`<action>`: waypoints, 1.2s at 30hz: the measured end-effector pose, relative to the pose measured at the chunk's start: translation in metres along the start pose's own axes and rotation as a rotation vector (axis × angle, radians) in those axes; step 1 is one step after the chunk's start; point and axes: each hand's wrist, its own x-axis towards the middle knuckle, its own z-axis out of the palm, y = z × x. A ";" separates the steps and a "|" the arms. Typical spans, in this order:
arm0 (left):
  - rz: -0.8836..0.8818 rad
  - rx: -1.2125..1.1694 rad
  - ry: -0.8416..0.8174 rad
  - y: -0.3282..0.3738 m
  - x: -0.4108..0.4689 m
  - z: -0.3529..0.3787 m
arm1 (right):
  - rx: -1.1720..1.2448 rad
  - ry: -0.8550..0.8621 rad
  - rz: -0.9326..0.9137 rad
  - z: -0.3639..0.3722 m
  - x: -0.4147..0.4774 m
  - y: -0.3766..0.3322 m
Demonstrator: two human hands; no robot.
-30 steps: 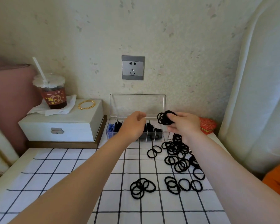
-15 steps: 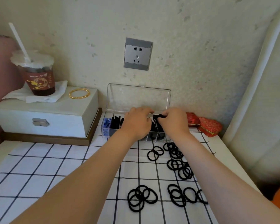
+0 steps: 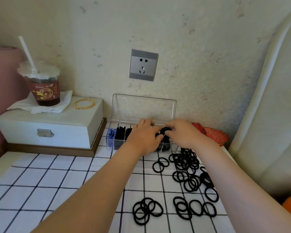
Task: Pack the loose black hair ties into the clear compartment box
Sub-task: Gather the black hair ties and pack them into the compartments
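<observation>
Head view: both hands are over the clear compartment box (image 3: 141, 142) at the back of the worktop (image 3: 40, 182). The right hand (image 3: 183, 133), which 1 second ago held its bunch of hair ties (image 3: 165, 131) raised above the box, has come down; its grip is pinched closed on the bunch at a right-side compartment. The left hand (image 3: 144, 137) lies curled on the box beside it (whether it grips anything cannot be told). Judgement: this bunch is nearly deposited. Many loose ties (image 3: 186, 165) remain on the checked cloth, so most packing is outstanding.
</observation>
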 end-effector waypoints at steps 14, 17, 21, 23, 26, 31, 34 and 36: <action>-0.012 -0.198 0.020 -0.005 -0.002 -0.004 | -0.442 -0.090 -0.092 0.022 -0.014 -0.011; 0.022 -0.187 0.007 -0.006 -0.004 -0.004 | -0.360 -0.126 -0.112 0.022 -0.007 -0.004; 0.051 -0.104 -0.045 -0.004 -0.004 -0.004 | 0.131 -0.047 -0.053 0.009 -0.006 0.008; 0.056 -0.048 -0.060 -0.002 -0.003 -0.003 | 0.224 0.079 -0.030 0.000 -0.011 0.010; 0.039 -0.093 -0.061 -0.002 -0.002 -0.003 | 0.162 0.119 -0.098 -0.001 -0.018 0.011; 0.027 -0.309 0.054 -0.006 0.000 -0.003 | -0.293 -0.034 -0.218 0.021 -0.024 0.003; -0.003 -0.362 0.064 -0.005 -0.003 -0.007 | -0.367 -0.064 -0.210 0.023 -0.024 -0.001; 0.027 -0.307 0.053 -0.005 -0.007 -0.009 | -0.320 -0.068 -0.192 0.019 -0.027 -0.002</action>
